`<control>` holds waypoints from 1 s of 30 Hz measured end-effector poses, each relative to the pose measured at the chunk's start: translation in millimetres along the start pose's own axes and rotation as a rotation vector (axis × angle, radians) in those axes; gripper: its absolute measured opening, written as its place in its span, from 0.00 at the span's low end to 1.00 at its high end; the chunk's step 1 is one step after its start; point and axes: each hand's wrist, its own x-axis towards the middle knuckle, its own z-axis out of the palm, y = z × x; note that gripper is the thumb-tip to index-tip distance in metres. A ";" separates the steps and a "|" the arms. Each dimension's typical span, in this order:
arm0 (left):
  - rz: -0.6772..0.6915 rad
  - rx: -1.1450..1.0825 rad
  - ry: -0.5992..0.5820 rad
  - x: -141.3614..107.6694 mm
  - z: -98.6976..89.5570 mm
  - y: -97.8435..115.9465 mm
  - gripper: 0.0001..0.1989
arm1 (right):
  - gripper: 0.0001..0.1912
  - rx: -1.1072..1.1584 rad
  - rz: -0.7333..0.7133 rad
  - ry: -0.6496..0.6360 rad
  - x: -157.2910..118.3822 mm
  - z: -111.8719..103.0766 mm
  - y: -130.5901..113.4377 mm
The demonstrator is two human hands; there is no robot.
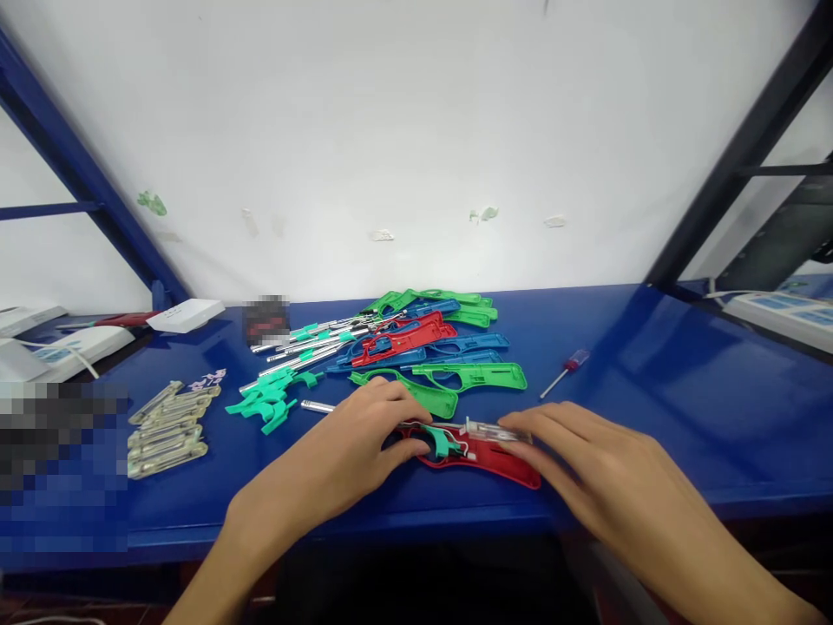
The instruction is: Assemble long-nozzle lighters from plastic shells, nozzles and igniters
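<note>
A red lighter shell half (511,466) lies on the blue table near its front edge, open side up. Set in it is a green trigger (443,443) with a thin white tube beside it. My left hand (374,434) grips the shell's front part between thumb and fingers, and a metal lighter tube (317,406) sticks out past that hand. Between the thumb and fingers of my right hand (579,447) is a clear fuel tank (485,430), held just over the shell's handle. The fingertips hide the tank's right end.
Behind my hands lie several green, blue and red shell halves (495,376) and metal tubes (305,358). Green triggers (266,399) and clear fuel tanks (169,434) are at left. A screwdriver (566,371) lies at right. White wall (416,156) stands behind.
</note>
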 end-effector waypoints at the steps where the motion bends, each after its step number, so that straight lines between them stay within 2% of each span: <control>1: 0.004 -0.001 0.008 -0.4 0.1 2.4 0.11 | 0.12 0.010 0.009 0.020 -0.7 1.6 -0.8; 4: 0.038 -0.027 0.069 1.5 2.6 10.4 0.12 | 0.11 0.050 0.041 0.082 -1.8 6.1 -3.6; 7: 0.135 -0.040 0.154 8.4 9.4 15.3 0.10 | 0.10 0.093 0.060 0.148 -0.8 9.4 -6.2; 11: 0.228 0.025 0.265 18.2 21.0 13.1 0.07 | 0.14 0.134 0.057 0.190 1.7 12.7 -7.5; 21: 0.264 0.166 0.337 21.3 30.1 6.6 0.12 | 0.10 0.187 0.111 0.244 4.0 18.7 -5.8; 26: 0.247 0.233 0.357 21.9 30.6 6.2 0.13 | 0.09 0.205 0.133 0.268 5.7 20.2 -3.7; 30: 0.210 0.254 0.393 20.8 27.7 2.2 0.13 | 0.05 0.192 0.211 0.313 4.4 16.1 5.3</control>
